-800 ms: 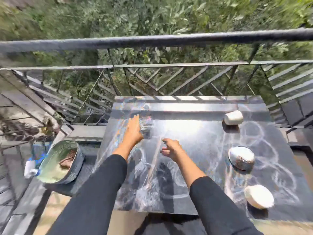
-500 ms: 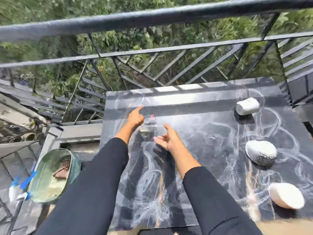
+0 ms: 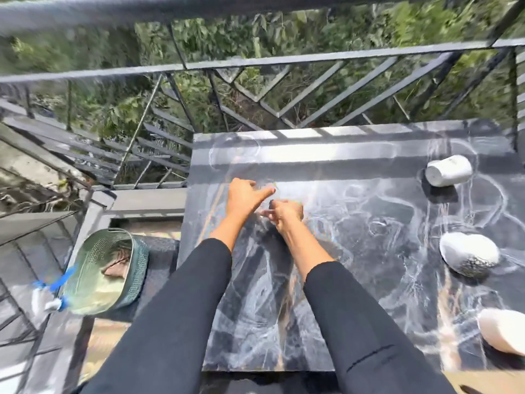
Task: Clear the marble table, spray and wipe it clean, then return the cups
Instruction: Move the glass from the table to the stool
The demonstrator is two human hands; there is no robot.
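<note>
1. Over the far left part of the marble table, the left hand and the right hand sit close together, almost touching.
2. The left hand's thumb sticks out to the right. Its other fingers bend over on the far side, and blur hides whether they hold anything.
3. The right hand's fingers are curled inward. A small dark shape shows at the hand's far edge, but I cannot tell what it is or whether the fingers grip it.
4. The cups line the table's right side, all well apart from the hands:
   - The tipped white cup lies on its side at the far end.
   - The speckled cup is midway along.
   - The near white cup is cut off by the frame.
5. The table's left edge runs just left of the left hand. Its far edge sits close to the railing. Both sleeves cross the near edge.
6. A broad stretch of veined marble lies between the hands and the cups.
7. Left of the table and lower down stands a green basket, with a blurred blue-and-white bottle at its left.
</note>
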